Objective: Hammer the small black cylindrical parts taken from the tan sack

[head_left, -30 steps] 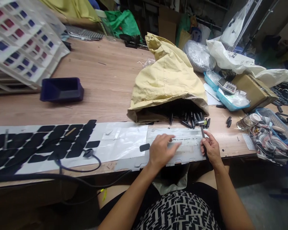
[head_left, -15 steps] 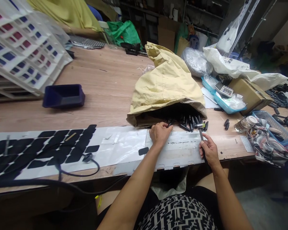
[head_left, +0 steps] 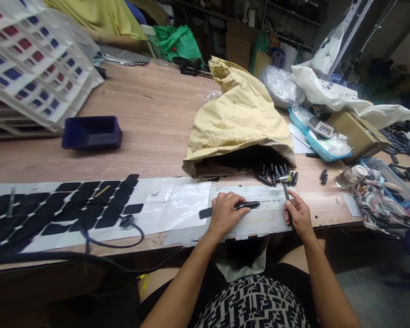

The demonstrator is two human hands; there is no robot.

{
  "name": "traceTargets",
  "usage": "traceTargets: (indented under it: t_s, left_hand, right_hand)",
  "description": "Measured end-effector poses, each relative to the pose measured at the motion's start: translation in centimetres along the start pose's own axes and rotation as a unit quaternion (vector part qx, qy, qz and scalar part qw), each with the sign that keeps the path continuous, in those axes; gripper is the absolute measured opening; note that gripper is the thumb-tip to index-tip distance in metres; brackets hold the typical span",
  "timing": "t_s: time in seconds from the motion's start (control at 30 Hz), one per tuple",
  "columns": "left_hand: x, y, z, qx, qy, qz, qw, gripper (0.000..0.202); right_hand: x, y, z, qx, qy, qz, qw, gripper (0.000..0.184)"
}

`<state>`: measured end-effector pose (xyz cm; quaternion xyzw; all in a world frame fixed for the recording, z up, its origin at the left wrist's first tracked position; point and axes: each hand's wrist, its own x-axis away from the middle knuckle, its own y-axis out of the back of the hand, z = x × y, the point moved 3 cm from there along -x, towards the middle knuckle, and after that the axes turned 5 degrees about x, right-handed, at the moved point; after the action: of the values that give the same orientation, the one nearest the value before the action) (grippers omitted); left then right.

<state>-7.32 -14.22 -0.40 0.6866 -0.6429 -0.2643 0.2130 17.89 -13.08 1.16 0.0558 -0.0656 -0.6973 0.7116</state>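
Note:
My left hand (head_left: 227, 209) is closed on a slim black pen-like piece (head_left: 248, 205), held low over a pale, worn board (head_left: 259, 218) at the table's front edge. The piece points to the right. In my right hand (head_left: 299, 214) is a small hammer (head_left: 286, 187), gripped by its handle with the head up; one end of the head is yellowish. Just behind the hammer head, several similar black pieces (head_left: 269, 171) lie at the mouth of a yellow sack (head_left: 239, 118). The sack's dark inside is mostly hidden.
Left lies a white sheet with black rounded pads (head_left: 85, 200) and a cable (head_left: 119, 246). A dark blue tray (head_left: 92, 132) and white crate (head_left: 37, 68) stand beyond. Right are a glass jar (head_left: 348, 177), blue baskets and a calculator (head_left: 321, 126). A person in yellow (head_left: 102, 20) sits opposite.
My left hand has drawn back from the sack's mouth onto the board, bringing a black pen-like piece with it. My right hand with the hammer has hardly moved.

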Motion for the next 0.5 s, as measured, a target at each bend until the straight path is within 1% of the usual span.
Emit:
traceTargets:
  t_s: [0.13, 0.2, 0.3, 0.37, 0.43, 0.5]
  left_hand:
    - [-0.1, 0.0, 0.0, 0.005, -0.005, -0.003, 1.0, 0.012]
    - [-0.2, -0.1, 0.0, 0.005, -0.003, -0.003, 1.0, 0.012]
    - [-0.2, -0.1, 0.0, 0.002, 0.004, -0.005, 1.0, 0.014]
    - [-0.2, -0.1, 0.0, 0.002, 0.009, -0.006, 1.0, 0.015]
    - [-0.2, -0.1, 0.0, 0.006, 0.013, -0.009, 1.0, 0.015]
    - [-0.3, -0.1, 0.0, 0.013, 0.016, -0.012, 1.0, 0.016]
  right_hand:
    - [0.8, -0.1, 0.0, 0.064, 0.028, 0.024, 0.997, 0.046]
    - [1.4, -0.4, 0.5, 0.122, 0.067, 0.046, 0.989, 0.041]
    - [2.5, -1.1, 1.9, 0.217, 0.162, 0.086, 0.959, 0.036]
    - [3.1, -1.8, 2.9, 0.253, 0.212, 0.112, 0.937, 0.037]
    - [3.5, -2.5, 3.6, 0.272, 0.24, 0.126, 0.923, 0.04]
    - [3.8, -3.0, 4.0, 0.289, 0.256, 0.125, 0.914, 0.042]
